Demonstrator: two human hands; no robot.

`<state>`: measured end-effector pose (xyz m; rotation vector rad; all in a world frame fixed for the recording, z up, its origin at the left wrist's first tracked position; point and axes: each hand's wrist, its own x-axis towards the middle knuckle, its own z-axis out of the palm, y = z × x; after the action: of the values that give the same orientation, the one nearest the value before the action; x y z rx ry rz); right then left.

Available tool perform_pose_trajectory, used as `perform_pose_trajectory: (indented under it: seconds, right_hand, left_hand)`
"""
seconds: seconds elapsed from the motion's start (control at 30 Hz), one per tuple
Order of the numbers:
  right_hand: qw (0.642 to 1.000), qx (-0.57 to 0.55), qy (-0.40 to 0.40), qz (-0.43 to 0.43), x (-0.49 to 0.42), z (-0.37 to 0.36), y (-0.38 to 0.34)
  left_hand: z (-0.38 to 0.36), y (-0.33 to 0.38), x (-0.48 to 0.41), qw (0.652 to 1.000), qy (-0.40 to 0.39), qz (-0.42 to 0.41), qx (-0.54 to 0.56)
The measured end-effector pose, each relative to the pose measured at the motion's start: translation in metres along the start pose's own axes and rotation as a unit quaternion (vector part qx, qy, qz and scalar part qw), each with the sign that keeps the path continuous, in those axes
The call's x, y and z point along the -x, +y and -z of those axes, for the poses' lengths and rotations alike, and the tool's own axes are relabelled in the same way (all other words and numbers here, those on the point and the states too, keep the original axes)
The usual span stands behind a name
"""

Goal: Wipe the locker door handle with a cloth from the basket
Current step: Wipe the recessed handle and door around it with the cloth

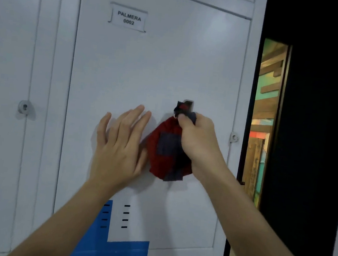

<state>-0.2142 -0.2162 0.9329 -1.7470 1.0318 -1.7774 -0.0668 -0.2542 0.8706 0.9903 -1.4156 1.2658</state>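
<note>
A white locker door (149, 67) fills the middle of the head view. Its recessed metal handle (189, 104) shows only at its top; a red and dark blue cloth (167, 148) covers the part below. My right hand (199, 139) is shut on the bunched top of the cloth and presses it against the handle, while the bulk of the cloth hangs down over the door. My left hand (121, 139) lies flat on the door just left of the cloth, fingers spread, holding nothing.
A name label (128, 17) sits high on the door. A lock (24, 108) is on the neighbouring locker to the left, a small latch (234, 137) at the door's right edge. Vent slots (125, 216) and blue painted areas (109, 248) lie below. A dark wall (318, 122) stands at right.
</note>
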Motion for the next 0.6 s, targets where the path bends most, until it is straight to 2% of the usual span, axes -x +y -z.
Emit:
perform_pose_trajectory:
  seconds: [0.1,0.2,0.27,0.33,0.37,0.43,0.5,0.6]
  right_hand:
    - [0.998,-0.060,0.014,-0.014,-0.008,-0.006,-0.013]
    - [0.997,0.051,0.026,0.045,0.006,-0.013,0.003]
    - [0.984,0.155,-0.004,0.093,0.022,-0.008,0.019]
    - [0.967,0.230,-0.039,0.102,0.030,0.002,0.030]
    - [0.968,0.229,-0.053,0.092,0.028,0.005,0.031]
    - [0.984,0.154,-0.055,0.068,0.018,0.006,0.022]
    - [0.994,0.083,-0.012,0.073,0.004,0.002,0.013]
    - [0.990,0.055,0.053,0.115,-0.004,-0.005,0.005]
  left_hand:
    - [0.001,0.001,-0.001,1.000,-0.004,0.007,0.010]
    - [0.002,0.001,0.000,1.000,-0.009,0.009,0.007]
    - [0.002,0.002,-0.001,1.000,-0.008,0.009,0.008]
    - [0.002,0.002,-0.001,1.000,-0.007,0.009,0.009]
    - [0.002,0.002,-0.001,1.000,-0.006,0.011,0.007]
    - [0.001,0.001,-0.001,1.000,-0.008,0.010,-0.002]
    - [0.001,0.001,-0.001,1.000,-0.013,0.004,-0.007]
    - [0.002,0.003,-0.001,1.000,-0.014,0.003,-0.001]
